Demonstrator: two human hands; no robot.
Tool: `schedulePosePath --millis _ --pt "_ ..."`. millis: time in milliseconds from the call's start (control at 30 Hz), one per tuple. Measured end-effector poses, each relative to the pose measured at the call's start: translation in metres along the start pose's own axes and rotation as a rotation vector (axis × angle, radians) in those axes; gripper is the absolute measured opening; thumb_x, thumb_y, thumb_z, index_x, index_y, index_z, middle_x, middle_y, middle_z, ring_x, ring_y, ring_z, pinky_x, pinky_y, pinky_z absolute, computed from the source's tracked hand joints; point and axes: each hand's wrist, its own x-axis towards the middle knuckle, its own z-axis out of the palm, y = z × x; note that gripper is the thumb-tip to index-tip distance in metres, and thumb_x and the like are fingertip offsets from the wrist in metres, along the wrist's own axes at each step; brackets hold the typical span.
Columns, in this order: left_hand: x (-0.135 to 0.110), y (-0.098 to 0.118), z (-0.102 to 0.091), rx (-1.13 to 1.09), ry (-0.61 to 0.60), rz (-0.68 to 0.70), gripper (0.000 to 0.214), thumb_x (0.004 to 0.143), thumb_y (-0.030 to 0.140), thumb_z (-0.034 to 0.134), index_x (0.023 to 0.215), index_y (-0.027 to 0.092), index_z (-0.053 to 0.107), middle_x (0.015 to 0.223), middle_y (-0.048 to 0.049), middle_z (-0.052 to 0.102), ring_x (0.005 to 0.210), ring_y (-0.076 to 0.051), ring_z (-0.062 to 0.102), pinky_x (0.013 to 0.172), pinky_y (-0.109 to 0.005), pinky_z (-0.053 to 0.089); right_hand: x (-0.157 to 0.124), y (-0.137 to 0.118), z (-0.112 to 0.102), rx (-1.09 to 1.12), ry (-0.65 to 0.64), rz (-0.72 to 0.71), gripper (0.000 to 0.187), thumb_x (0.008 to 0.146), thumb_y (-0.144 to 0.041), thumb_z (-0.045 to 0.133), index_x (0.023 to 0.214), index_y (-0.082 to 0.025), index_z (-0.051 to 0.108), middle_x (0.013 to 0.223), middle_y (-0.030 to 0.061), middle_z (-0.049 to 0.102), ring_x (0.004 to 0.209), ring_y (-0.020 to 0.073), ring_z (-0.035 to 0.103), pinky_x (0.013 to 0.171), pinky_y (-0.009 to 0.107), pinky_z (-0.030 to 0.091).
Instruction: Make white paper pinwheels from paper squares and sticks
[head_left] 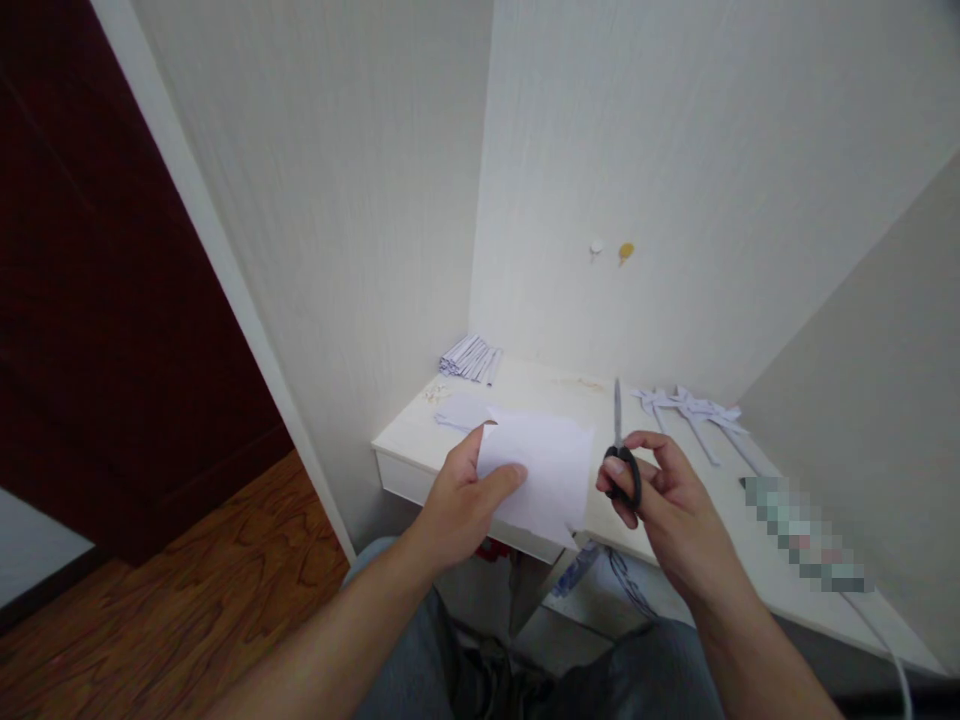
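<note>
My left hand (469,495) pinches a white sheet of paper (551,470) by its left side, thumb on top and the other fingers hidden beneath. A small cut or tear shows at the sheet's lower right corner. To the right of the paper, my right hand (667,500) holds black-handled scissors (618,430), fingers at the handle loops. Their blades look closed and point away from me, apart from the sheet. Behind my left hand lie more white paper pieces (456,410) on the white desk (420,425).
Rolled paper sticks (471,358) are piled at the back left, near small white bits (435,392). Paper pinwheels (694,408) on sticks lie at the back right. A blurred-out object (806,535) with a cable (881,635) rests at the right. Two hooks (626,252) are on the wall.
</note>
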Motion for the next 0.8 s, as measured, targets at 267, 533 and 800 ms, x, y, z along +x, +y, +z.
schedulePosePath --millis 267,533,800 --pt "0.004 -0.006 0.017 0.119 -0.062 -0.066 0.039 0.077 0.032 0.079 0.110 0.018 0.065 0.090 -0.0036 0.074 0.073 -0.018 0.067 0.064 -0.027 0.053 -0.010 -0.002 0.024 0.143 -0.104 0.192 0.064 0.067 -0.049 0.095 0.111 -0.026 0.054 0.061 -0.0103 0.061 0.044 0.0081 0.041 0.041 0.019 0.030" --pt "0.010 -0.020 0.026 0.174 -0.042 -0.044 0.027 0.080 0.038 0.074 0.096 0.018 0.069 0.078 0.0001 0.068 0.065 -0.015 0.060 0.059 -0.024 0.047 -0.019 0.013 0.022 0.103 -0.074 0.184 0.066 0.063 -0.046 0.096 0.111 -0.025 0.056 0.059 -0.0100 0.065 0.046 0.0102 0.051 0.044 0.020 0.037" --pt "0.008 -0.026 0.035 0.143 0.062 -0.027 0.024 0.084 0.041 0.064 0.084 0.021 0.077 0.082 -0.0049 0.075 0.079 -0.023 0.065 0.064 -0.028 0.050 -0.029 0.009 0.021 0.104 -0.004 0.150 0.067 0.059 -0.044 0.099 0.109 -0.026 0.058 0.063 -0.0064 0.072 0.044 0.0109 0.053 0.041 0.020 0.036"
